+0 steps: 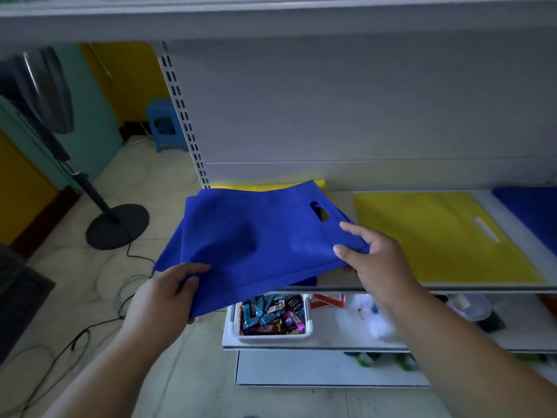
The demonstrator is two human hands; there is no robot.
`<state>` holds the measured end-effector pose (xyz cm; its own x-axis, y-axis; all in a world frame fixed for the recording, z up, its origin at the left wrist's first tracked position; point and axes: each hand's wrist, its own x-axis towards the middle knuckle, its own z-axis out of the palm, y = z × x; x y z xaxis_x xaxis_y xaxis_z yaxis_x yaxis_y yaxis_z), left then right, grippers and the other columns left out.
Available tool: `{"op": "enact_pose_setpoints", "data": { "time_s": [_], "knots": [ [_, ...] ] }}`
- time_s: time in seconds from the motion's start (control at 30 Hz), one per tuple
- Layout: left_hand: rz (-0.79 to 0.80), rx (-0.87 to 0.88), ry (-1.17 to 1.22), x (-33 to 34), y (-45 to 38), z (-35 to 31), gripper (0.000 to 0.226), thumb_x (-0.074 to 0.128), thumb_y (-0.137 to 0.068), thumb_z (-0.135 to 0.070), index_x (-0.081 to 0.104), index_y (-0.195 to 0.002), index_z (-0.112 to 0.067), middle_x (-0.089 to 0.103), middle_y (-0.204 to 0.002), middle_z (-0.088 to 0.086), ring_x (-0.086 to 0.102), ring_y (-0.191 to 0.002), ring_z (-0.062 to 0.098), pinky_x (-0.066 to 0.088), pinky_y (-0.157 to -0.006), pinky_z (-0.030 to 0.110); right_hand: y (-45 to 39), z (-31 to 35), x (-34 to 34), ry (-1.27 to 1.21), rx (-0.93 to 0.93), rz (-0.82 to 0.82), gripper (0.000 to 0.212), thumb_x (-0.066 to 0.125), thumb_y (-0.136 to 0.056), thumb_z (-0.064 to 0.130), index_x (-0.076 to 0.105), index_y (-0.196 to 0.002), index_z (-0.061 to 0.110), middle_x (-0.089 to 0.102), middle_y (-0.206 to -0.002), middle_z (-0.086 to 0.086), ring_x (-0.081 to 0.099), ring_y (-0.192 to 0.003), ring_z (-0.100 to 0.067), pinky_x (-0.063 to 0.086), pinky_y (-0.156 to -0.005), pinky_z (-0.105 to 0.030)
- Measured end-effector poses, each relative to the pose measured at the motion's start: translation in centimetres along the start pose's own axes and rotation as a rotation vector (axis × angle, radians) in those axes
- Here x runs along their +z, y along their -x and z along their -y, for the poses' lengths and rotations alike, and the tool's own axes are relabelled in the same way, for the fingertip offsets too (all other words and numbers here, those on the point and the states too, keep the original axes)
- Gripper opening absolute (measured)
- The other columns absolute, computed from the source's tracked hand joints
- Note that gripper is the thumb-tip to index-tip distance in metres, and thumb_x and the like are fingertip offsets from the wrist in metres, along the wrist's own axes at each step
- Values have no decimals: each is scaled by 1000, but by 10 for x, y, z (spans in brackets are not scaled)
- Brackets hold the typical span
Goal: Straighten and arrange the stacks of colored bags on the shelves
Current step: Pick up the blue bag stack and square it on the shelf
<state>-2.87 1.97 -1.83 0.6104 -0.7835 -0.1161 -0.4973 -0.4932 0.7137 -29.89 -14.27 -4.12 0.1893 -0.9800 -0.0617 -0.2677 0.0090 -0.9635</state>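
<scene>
Both hands held the blue bag stack (259,236): left hand (162,294) pinched its near-left corner, right hand (373,257) gripped its right edge, above the shelf lip (422,287). Yellow bag (437,236) lay flat beside. Snack-bin (272,318) labels unreadable.

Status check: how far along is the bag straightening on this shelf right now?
Looks done: the yellow stack lies flat and square on the shelf.
In hand: the left hand and right hand grip a bundle of blue bags, lifted over the shelf's left end.
Left: setting that bundle down, perhaps on the yellow bags behind it. Another blue stack at the right is only partly visible.
</scene>
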Motion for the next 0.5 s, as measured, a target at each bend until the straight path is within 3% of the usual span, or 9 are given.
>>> {"op": "enact_pose_setpoints", "data": {
  "time_s": [0.1,0.17,0.3,0.33,0.43,0.5],
  "knots": [
    [-118,24,-50,51,38,-40,30,51,-97,-22,64,-99,-49,63,-62,-16,59,-57,7,44,-56,29,0,-21,-65,-5,-32,-27,42,77,-83,19,67,-118,39,72,-112,7,67,-104,-10,54,-94,-37],
    [-180,34,-18,93,64,-70,30,51,-96,-22,64,-103,-49,66,-69,-14,58,-65,4,41,-56,26,0,-29,-116,0,-64,-57,41,76,-84,19,67,-120,38,73,-105,9,69,-100,-13,56,-91,-38],
    [-203,87,-1,161,92,-133,30,52,-96,-22,65,-113,-44,63,-67,-15,56,-62,1,40,-57,20,2,-37,-215,35,-118,-150,42,75,-85,18,65,-117,43,65,-87,35,66,-86,8,51,-78,-10],
    [-190,99,-1,175,94,-148,31,51,-96,-23,64,-115,-44,63,-66,-14,57,-61,1,39,-56,20,4,-38,-238,42,-115,-166,43,75,-85,18,64,-117,45,64,-86,37,66,-85,9,50,-78,-8],
    [-151,144,18,214,98,-189,34,51,-96,-23,62,-119,-46,61,-61,-11,57,-62,2,39,-54,22,6,-40,-298,56,-102,-228,44,74,-86,21,62,-119,47,69,-99,16,69,-90,-18,56,-83,-23],
    [-90,207,39,240,97,-218,34,51,-97,-24,60,-120,-48,67,-75,-14,56,-65,5,42,-57,26,6,-48,-332,70,-83,-292,44,74,-86,25,62,-121,48,71,-99,11,65,-97,-31,56,-87,-38]
  ]
}}
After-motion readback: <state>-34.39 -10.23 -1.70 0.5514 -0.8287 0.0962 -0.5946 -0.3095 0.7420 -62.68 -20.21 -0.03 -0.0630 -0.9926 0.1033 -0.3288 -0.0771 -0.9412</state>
